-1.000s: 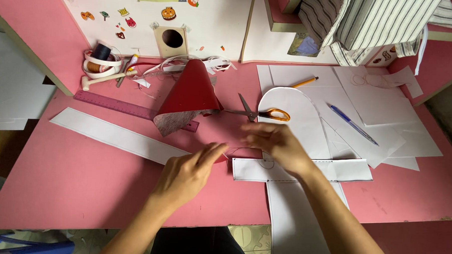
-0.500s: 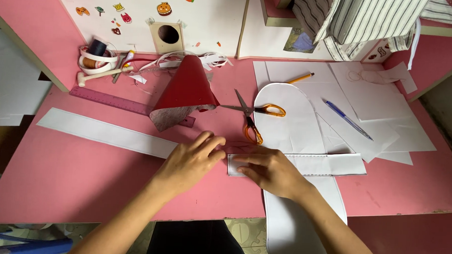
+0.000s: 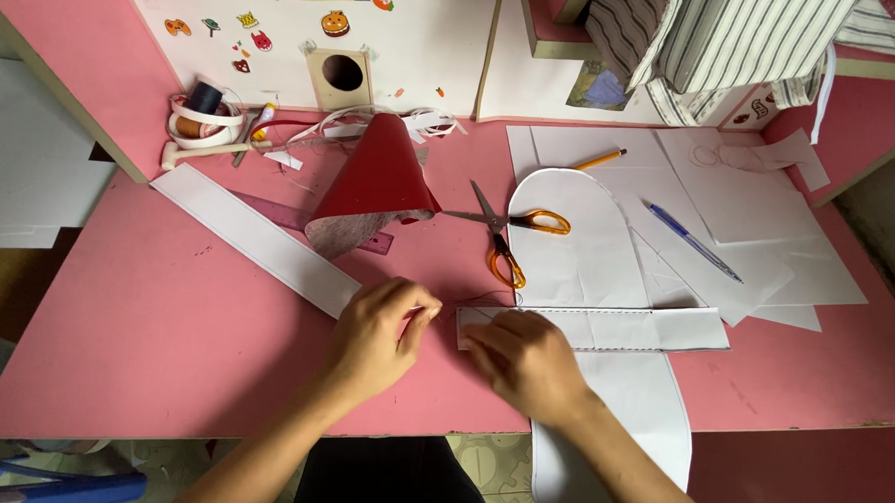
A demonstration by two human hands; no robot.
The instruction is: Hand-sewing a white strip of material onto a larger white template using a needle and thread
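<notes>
pink table [image 3: 167, 341] carries everything, with white paper sheets [image 3: 737, 207] spread over its right part and a rounded white paper piece [image 3: 581, 251] lying among them. a long white strip [image 3: 255, 237] lies aslant on the left, near a red cone of curled material [image 3: 381, 180]. a narrow white paper strip [image 3: 643, 328] lies across the front; the right hand [image 3: 523, 363] presses flat on its left end, fingers together. just beside it the left hand [image 3: 380, 333] is curled, fingertips pinched at that end. orange-handled scissors [image 3: 507, 239] lie open behind the hands.
</notes>
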